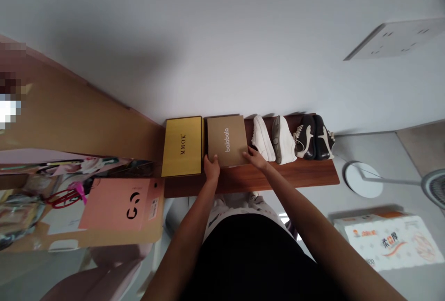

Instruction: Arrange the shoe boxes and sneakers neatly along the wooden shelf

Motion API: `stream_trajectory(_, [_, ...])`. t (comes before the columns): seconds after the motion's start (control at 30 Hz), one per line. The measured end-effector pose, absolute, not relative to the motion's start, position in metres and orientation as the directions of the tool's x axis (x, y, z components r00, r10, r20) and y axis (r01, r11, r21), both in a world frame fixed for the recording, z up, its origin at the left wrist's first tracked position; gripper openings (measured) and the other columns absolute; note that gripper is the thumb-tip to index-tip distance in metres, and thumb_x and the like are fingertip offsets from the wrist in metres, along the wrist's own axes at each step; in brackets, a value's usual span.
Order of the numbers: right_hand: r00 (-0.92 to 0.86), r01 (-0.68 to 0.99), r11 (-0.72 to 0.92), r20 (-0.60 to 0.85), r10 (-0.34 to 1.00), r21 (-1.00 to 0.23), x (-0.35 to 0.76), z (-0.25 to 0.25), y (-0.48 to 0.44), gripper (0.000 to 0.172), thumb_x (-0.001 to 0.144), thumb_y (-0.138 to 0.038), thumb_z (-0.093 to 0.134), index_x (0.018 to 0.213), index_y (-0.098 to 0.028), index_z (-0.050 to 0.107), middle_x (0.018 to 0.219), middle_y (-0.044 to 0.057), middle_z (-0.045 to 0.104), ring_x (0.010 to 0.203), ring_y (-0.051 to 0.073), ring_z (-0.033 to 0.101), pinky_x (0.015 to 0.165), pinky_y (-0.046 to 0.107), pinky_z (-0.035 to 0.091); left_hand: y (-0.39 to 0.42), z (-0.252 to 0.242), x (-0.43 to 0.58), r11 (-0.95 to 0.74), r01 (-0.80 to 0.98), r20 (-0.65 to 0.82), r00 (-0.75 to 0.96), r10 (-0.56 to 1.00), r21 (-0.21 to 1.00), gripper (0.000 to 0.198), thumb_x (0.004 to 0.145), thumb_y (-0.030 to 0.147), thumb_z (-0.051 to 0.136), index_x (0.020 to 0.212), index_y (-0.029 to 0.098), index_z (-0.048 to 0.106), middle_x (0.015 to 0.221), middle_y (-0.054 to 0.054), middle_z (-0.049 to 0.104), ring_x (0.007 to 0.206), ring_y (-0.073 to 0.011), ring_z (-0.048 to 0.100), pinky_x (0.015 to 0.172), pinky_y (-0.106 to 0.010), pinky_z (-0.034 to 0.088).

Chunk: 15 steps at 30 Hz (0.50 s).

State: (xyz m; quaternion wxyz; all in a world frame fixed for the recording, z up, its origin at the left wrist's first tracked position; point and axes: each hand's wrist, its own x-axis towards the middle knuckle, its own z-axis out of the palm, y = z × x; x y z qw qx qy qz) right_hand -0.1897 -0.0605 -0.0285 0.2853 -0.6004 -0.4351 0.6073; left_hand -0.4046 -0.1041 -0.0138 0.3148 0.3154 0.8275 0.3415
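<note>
A brown box (222,134) lettered "balabala" stands on a reddish-brown wooden shelf (288,178) against the wall. My left hand (212,169) grips its near left corner, thumb on the lid and the other fingers partly hidden at the side. My right hand (255,158) grips the near right corner in the same way. A yellow box (183,146) marked "MMOK" is just left of it, with a narrow gap between. To the right, two white shoes (263,138) lie on their sides, followed by a pair of dark brown shoes (308,137) with cream trim.
At left, a cardboard-coloured desk (118,238) carries a pink box (114,203), red-handled scissors (66,197) and clutter. On the right are a fan (434,187), a white round base (363,179) and a white package (392,240). A socket plate (399,36) is on the wall.
</note>
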Motion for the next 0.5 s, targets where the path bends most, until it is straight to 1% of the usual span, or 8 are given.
stream_trajectory(0.1, [-0.025, 0.231, -0.409, -0.426, 0.904, -0.883, -0.164, -0.021, -0.077, 0.055, 0.082, -0.049, 0.073, 0.125, -0.016, 0.069, 0.129, 0.013, 0.072, 0.124, 0.029, 0.065, 0.109, 0.043, 0.051, -0.112, 0.005, -0.392, 0.420, 0.419, -0.121, -0.577, 0.808, 0.805, 0.061, 0.093, 0.035, 0.065, 0.146, 0.011, 0.048, 0.155, -0.024, 0.049, 0.148, -0.0297, 0.045, 0.124, -0.044, 0.032])
stream_trajectory(0.17, [0.007, 0.220, -0.384, -0.392, 0.920, -0.897, -0.136, -0.016, -0.088, 0.055, 0.081, -0.054, 0.073, 0.122, -0.018, 0.071, 0.127, 0.013, 0.074, 0.121, 0.029, 0.067, 0.108, 0.045, 0.052, -0.119, 0.017, -0.379, 0.285, 0.447, -0.032, -0.493, 0.869, 0.848, 0.059, 0.095, 0.036, 0.063, 0.147, 0.014, 0.046, 0.157, -0.020, 0.048, 0.148, -0.0277, 0.044, 0.125, -0.045, 0.031])
stream_trajectory(0.2, [0.022, 0.212, -0.372, -0.376, 0.926, -0.904, -0.120, -0.013, -0.092, 0.054, 0.081, -0.056, 0.073, 0.120, -0.018, 0.072, 0.124, 0.013, 0.075, 0.118, 0.029, 0.069, 0.106, 0.045, 0.053, -0.122, 0.021, -0.371, 0.234, 0.435, -0.019, -0.444, 0.896, 0.870, 0.057, 0.096, 0.036, 0.062, 0.147, 0.017, 0.047, 0.156, -0.018, 0.050, 0.147, -0.0268, 0.045, 0.125, -0.045, 0.032])
stream_trajectory(0.27, [0.089, 0.216, -0.361, -0.350, 0.933, -0.907, -0.087, -0.010, -0.100, 0.051, 0.081, -0.055, 0.072, 0.117, -0.018, 0.073, 0.118, 0.014, 0.077, 0.112, 0.028, 0.072, 0.103, 0.045, 0.055, -0.127, 0.024, -0.349, 0.184, 0.379, -0.047, -0.343, 0.938, 0.907, 0.052, 0.096, 0.036, 0.061, 0.144, 0.020, 0.050, 0.151, -0.016, 0.055, 0.143, -0.0260, 0.051, 0.121, -0.046, 0.038])
stream_trajectory(0.37, [0.218, 0.279, -0.395, -0.343, 0.914, -0.875, -0.045, -0.010, -0.105, 0.048, 0.083, -0.049, 0.069, 0.119, -0.016, 0.071, 0.117, 0.015, 0.076, 0.109, 0.028, 0.072, 0.101, 0.045, 0.056, -0.131, 0.016, -0.308, 0.190, 0.299, -0.133, -0.202, 0.970, 0.935, 0.049, 0.096, 0.036, 0.062, 0.142, 0.020, 0.053, 0.143, -0.016, 0.061, 0.136, -0.0264, 0.057, 0.114, -0.046, 0.046])
stream_trajectory(0.43, [0.288, 0.363, -0.448, -0.359, 0.888, -0.817, -0.026, -0.014, -0.105, 0.049, 0.083, -0.043, 0.069, 0.123, -0.015, 0.068, 0.121, 0.016, 0.074, 0.112, 0.028, 0.071, 0.102, 0.046, 0.056, -0.131, 0.005, -0.279, 0.210, 0.282, -0.183, -0.119, 0.976, 0.936, 0.050, 0.095, 0.035, 0.063, 0.141, 0.019, 0.053, 0.141, -0.017, 0.061, 0.134, -0.0269, 0.059, 0.113, -0.047, 0.047])
stream_trajectory(0.5, [0.331, 0.465, -0.479, -0.356, 0.874, -0.745, -0.013, -0.020, -0.103, 0.052, 0.082, -0.039, 0.070, 0.126, -0.013, 0.067, 0.127, 0.018, 0.071, 0.118, 0.031, 0.068, 0.106, 0.048, 0.053, -0.127, -0.008, -0.252, 0.228, 0.304, -0.216, -0.072, 0.974, 0.925, 0.052, 0.093, 0.034, 0.065, 0.141, 0.018, 0.054, 0.142, -0.018, 0.061, 0.134, -0.0277, 0.058, 0.114, -0.047, 0.045])
